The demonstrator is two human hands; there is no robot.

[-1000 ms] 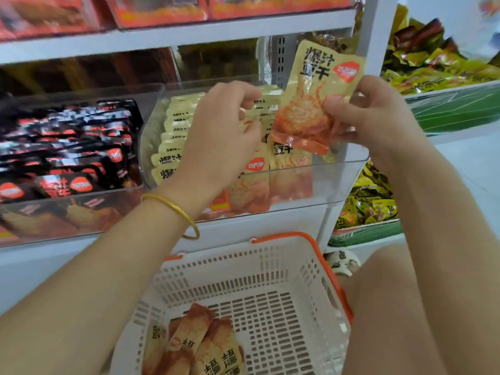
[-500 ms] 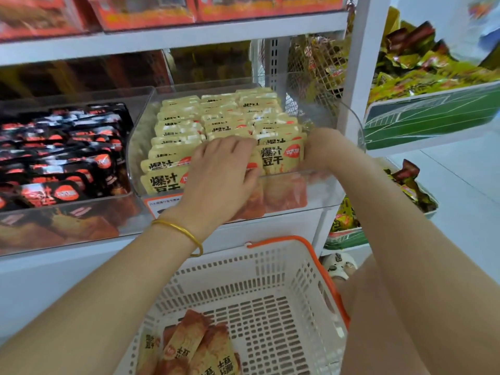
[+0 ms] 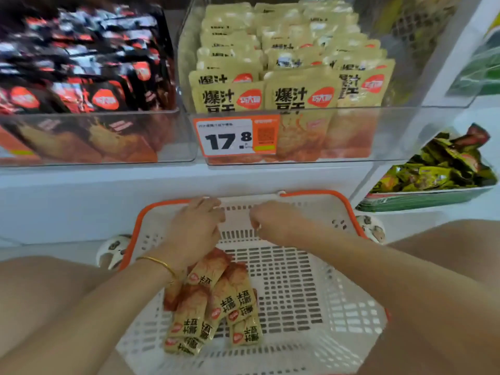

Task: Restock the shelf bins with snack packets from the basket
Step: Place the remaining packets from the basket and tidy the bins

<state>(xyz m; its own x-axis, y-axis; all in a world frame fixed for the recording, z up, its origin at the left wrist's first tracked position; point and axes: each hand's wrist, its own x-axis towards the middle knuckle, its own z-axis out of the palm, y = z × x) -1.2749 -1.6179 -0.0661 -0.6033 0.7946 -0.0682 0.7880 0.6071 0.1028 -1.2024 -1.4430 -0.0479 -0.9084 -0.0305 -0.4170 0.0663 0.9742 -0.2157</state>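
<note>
Both hands are down from the shelf bin and inside the basket.
Half a second ago they pressed packets into the clear plastic shelf bin (image 3: 405, 136). Now the left hand (image 3: 194, 228), fingers loosely bent, and the right hand (image 3: 273, 226), fingers curled in, both seemingly empty, hover over the white plastic basket with orange rim (image 3: 311, 280), where yellow-orange snack packets (image 3: 216, 301) lie beneath the left wrist.

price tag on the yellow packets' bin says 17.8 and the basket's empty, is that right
Not quite: the basket is not empty. The head view shows a pile of yellow-and-orange packets lying in its near left part. The price tag on the yellow packets' bin does read 17.8.
</note>
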